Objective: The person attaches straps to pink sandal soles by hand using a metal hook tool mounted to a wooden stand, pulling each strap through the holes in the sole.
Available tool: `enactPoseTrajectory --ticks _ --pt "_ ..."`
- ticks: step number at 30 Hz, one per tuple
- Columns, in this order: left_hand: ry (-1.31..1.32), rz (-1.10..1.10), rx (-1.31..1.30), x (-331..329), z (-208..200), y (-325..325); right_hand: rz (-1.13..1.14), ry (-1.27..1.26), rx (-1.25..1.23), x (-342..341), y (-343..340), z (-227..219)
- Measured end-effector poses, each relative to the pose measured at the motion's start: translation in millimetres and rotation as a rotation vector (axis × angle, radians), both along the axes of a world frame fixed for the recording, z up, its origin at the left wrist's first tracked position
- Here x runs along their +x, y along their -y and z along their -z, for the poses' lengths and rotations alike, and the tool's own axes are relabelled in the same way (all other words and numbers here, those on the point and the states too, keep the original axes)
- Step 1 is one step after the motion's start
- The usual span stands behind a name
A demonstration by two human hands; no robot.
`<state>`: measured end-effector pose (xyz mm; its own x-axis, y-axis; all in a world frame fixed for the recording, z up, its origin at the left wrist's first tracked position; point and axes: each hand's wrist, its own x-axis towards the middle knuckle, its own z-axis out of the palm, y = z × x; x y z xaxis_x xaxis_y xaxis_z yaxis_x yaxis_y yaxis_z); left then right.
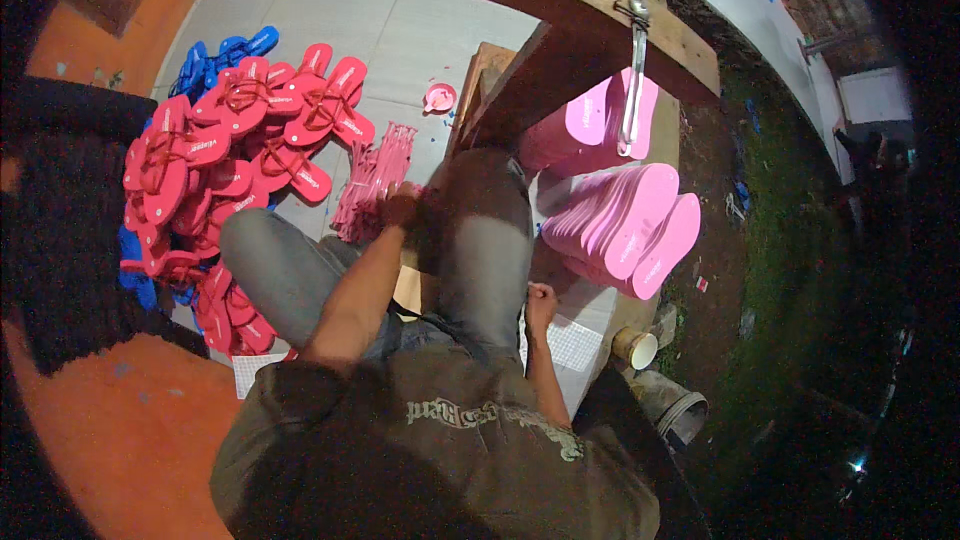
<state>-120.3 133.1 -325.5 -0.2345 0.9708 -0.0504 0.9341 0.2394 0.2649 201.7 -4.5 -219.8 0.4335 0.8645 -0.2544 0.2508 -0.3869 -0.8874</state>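
My left hand (402,208) reaches to the right edge of a heap of pink sandal straps (368,175) on the floor covering, touching it. Shadow and the straps hide most of its fingers. Beside my right thigh, my right hand (541,306) is held low with its fingers curled together; whether something small is in them I cannot make out. To its upper right lean rows of pale pink sandal soles (640,225), packed face to face. More pink soles (590,118) stand behind them, under a wooden beam.
Red flip-flops (245,130) lie piled at left, with blue ones (235,48) behind. A wooden stand (590,0) rises ahead, a metal tool (634,80) hanging from it. A small pink dish (439,97) sits beyond the straps. Containers (636,348) stand at lower right.
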Motion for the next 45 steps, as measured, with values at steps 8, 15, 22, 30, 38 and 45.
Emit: enactPoseTrajectory --ticks 8,15,22,30,38,45 --pt "0.058 0.203 -0.192 7.9 -9.4 0.0 -1.318 -0.349 -0.026 -113.3 -0.8 -218.0" --pt "0.182 0.169 -0.201 16.0 -14.4 -14.8 -1.372 -0.269 -0.201 -115.7 -3.8 -191.5" --pt "0.443 0.032 0.334 3.5 -50.4 -13.1 0.073 0.062 0.218 -21.0 -81.5 -234.6" --pt "0.852 -0.245 0.208 18.3 -168.6 -7.1 0.17 0.828 -0.183 58.3 -149.0 -206.4" --pt "1.376 0.132 0.163 100.8 -320.8 40.4 -0.017 0.484 0.109 -6.6 -76.7 -256.6" --pt "1.25 0.334 -0.052 104.5 -370.1 17.4 -0.199 -0.162 0.231 -64.8 -64.8 -272.6"
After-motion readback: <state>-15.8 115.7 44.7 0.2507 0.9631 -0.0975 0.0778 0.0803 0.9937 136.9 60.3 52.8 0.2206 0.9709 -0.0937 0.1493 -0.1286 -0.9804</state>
